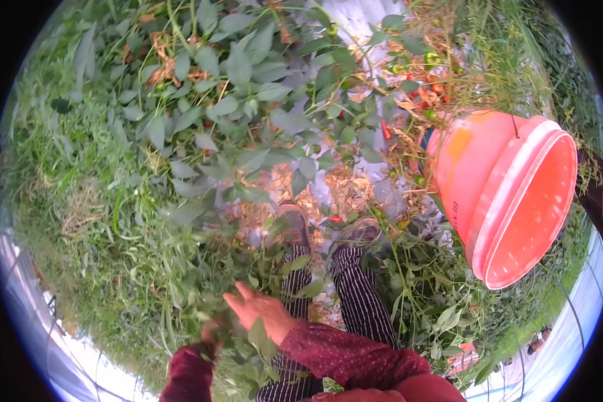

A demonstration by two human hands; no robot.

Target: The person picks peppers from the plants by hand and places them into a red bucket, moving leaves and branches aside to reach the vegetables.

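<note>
My right hand (264,313) reaches across to the left among green leaves, its fingers stretched and apart, with nothing seen in them. Close beside it, my left hand (212,329) is blurred and partly covered by foliage, so its fingers cannot be made out. Both are at the leafy plants (174,258) left of my legs. A red pepper (335,219) lies on the ground between my shoes. Another red pepper (386,130) shows farther ahead, near the plant stems.
A large orange-pink bucket (462,181) is tilted at the right, its mouth facing down and right. Beyond it, several red fruits (435,90) lie among dry leaves. Pale ground sheeting (355,20) runs between the plants. Striped trousers (365,291) mark where I stand.
</note>
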